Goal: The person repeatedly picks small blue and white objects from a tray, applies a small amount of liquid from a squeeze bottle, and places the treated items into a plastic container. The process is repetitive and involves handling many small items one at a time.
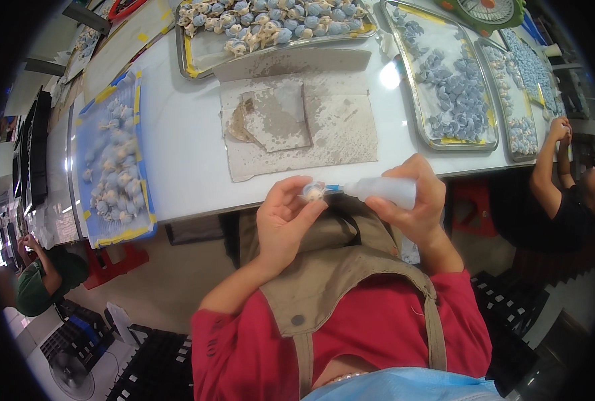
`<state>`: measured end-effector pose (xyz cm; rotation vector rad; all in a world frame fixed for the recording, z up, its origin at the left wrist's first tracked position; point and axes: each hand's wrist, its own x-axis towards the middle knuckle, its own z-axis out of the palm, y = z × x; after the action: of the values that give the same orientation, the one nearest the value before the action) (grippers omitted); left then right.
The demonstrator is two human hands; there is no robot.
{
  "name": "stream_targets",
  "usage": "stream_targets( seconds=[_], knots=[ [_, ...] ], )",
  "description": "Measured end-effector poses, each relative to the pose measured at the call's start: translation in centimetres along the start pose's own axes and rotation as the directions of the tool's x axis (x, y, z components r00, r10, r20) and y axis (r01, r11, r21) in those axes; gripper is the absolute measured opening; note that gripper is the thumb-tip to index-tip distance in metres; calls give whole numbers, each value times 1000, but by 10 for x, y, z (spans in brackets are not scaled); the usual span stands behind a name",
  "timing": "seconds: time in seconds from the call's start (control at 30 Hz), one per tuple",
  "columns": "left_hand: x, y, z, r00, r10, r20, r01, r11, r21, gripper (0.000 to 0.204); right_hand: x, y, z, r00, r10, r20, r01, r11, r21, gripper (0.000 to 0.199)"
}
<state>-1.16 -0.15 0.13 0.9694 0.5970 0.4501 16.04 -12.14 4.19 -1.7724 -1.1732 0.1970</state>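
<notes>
In front of my chest, my left hand (280,224) pinches a small cream and blue-grey figurine (314,192) between thumb and fingers. My right hand (425,200) is wrapped round a translucent white squeeze bottle (389,191), tipped on its side. Its thin blue nozzle (334,188) points left and reaches the figurine; whether the tip touches it I cannot tell. Just beyond both hands lies a stained piece of cardboard (344,134) with a smaller glue-smeared square pad (280,120) on top.
A metal tray (207,65) of blue and cream pieces stands at the back. Blue-grey parts fill another tray (414,100) on the right, beside further trays. At left is a blue tray (140,194) of similar figurines. A green fan (488,10) and two co-workers are at the sides.
</notes>
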Motion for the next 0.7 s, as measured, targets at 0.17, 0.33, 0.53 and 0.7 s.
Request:
stream_targets(
  seconds=[0.17,0.33,0.53,0.7],
  knots=[
    [1,1,-5,1000,-26,-17,26,999,-22,34,-2,4,3,995,96,-18,-93,988,127,32],
    [5,-1,-9,999,-46,-10,45,996,-72,34,29,20,29,937,326,-125,-276,911,306,23],
    [10,7,-8,985,30,170,-5,989,-150,33,48,63,44,989,118,-86,-128,985,-116,16],
    [15,5,-3,984,-35,174,65,983,-170,34,62,95,-19,968,-16,-251,-89,911,-402,17]
  ],
)
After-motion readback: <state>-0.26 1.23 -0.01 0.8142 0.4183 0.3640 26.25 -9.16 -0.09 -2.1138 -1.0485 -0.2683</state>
